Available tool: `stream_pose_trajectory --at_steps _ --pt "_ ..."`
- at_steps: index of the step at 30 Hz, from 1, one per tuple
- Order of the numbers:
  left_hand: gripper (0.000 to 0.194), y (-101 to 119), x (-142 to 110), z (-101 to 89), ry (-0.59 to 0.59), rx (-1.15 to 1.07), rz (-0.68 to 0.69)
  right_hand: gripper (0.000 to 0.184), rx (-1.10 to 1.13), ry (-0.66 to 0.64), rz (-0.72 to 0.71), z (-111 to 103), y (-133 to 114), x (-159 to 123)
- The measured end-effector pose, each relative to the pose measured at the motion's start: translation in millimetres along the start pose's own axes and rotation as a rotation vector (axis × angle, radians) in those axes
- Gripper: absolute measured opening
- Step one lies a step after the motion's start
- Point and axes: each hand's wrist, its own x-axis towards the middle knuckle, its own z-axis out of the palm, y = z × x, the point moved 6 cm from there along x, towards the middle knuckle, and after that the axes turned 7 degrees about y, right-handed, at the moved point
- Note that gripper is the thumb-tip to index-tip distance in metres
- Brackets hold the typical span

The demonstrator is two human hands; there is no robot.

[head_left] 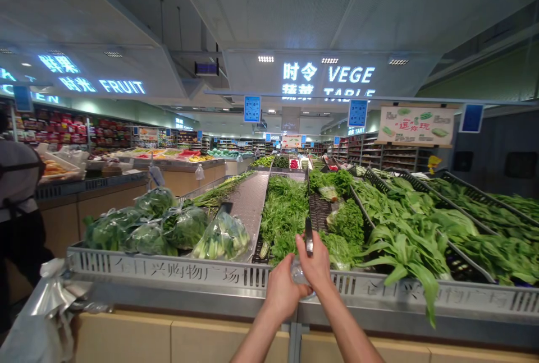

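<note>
Low in the middle of the head view, both my hands are closed around what looks like a clear spray bottle (298, 273) with a slim black head. My right hand (317, 265) wraps its upper part, and the black head points away from me above the fingers. Lower down and to the left, my left hand (281, 289) grips the clear body, which my fingers mostly hide. Just beyond lie feathery leafy greens (286, 211) and curly lettuce (348, 220) in dark crates. Long-leaved greens (404, 234) spread to the right, some hanging over the front rail.
A grey slotted rail (168, 266) edges the stand before me. Bagged vegetables (151, 228) sit left, beside a bare metal slope (246, 197). A silvery plastic bag (46, 307) hangs at the left corner. A person (19, 189) stands at the far left, near fruit counters.
</note>
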Motion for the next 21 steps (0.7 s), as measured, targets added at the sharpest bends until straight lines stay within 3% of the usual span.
stream_pose_trajectory --at_steps 21 --pt "0.066 0.6 4.7 5.5 -0.017 0.017 0.01 0.039 -0.034 -0.014 0.023 -2.0 0.7 3.4"
